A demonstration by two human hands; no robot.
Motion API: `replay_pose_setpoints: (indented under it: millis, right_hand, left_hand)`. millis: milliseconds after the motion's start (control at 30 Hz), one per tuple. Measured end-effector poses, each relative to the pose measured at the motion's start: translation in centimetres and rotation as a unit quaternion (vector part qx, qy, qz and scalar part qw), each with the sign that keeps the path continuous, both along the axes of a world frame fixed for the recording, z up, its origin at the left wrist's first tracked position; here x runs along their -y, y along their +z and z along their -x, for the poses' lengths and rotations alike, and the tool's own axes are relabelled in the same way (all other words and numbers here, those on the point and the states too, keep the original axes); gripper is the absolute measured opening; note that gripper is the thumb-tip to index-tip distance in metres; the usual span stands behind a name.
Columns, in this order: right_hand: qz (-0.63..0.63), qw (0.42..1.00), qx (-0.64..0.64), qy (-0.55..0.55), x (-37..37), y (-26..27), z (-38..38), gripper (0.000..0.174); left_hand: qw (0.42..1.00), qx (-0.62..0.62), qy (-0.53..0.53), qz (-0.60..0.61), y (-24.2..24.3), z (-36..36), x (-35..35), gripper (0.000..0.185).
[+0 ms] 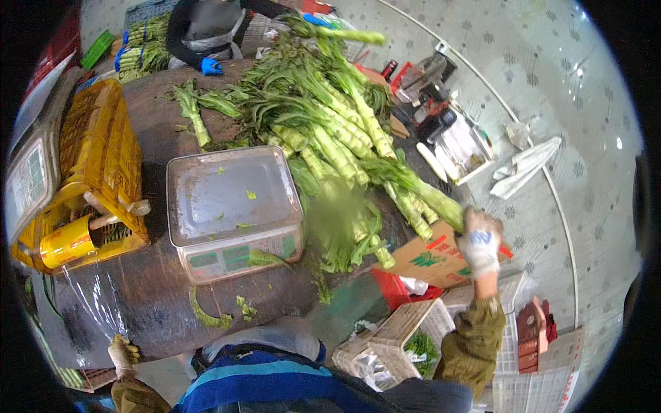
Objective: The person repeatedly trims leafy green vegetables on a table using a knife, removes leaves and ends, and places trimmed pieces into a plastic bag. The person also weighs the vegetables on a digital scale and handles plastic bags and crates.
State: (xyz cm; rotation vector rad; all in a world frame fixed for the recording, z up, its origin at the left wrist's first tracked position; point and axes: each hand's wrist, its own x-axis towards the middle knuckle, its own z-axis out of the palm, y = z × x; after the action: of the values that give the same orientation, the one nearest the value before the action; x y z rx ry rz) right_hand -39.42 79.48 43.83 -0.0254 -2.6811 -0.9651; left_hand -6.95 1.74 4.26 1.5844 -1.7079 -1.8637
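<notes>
My right hand (480, 242), in a white work glove, grips the butt end of a celtuce stalk (439, 201) out at the right. Its leafy end reaches back over a heap of celtuce (335, 129) on the dark table (155, 289). At the lower left, by the table's near edge, my gloved left hand (124, 353) has its fingers closed on shiny clear plastic film (98, 299). That film stretches up to a yellow roll (69, 241) on a wooden rod. Between my hands stands a digital scale (232, 199) with leaf scraps on its metal pan.
A yellow plastic crate (103, 155) lies on its side at the left, beside another scale (33, 170). Across the table is a person with blue gloves (211, 66). Pale crates (403, 330) and a cardboard box (434, 258) stand low at the right. A white tray (465, 144) sits beyond.
</notes>
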Motion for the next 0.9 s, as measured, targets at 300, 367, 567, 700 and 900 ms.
replay_pose_setpoints:
  millis: [300,367,567,700,900]
  right_hand:
    - [0.444,0.889,-0.103,0.038,4.7,1.6,-11.2,0.053]
    - [0.715,0.694,-0.019,-0.075,8.8,-2.8,-11.9,0.045]
    - [0.952,0.229,0.2,-0.036,24.0,-17.5,-9.2,0.044]
    - [0.94,0.119,0.319,-0.035,29.0,-22.5,-5.5,0.042]
    - [0.885,-0.197,0.421,0.022,25.9,-27.6,-4.5,0.057]
  left_hand:
    - [0.999,0.004,0.02,-0.03,-1.5,-1.3,1.0,0.038]
    - [0.998,0.024,0.025,-0.043,-1.4,-0.7,1.1,0.035]
    - [0.999,-0.01,0.0,-0.034,0.5,-0.7,0.0,0.031]
    - [1.0,0.003,0.023,-0.015,2.4,0.0,-0.9,0.035]
    - [1.0,-0.016,0.021,0.011,2.0,0.0,-1.6,0.036]
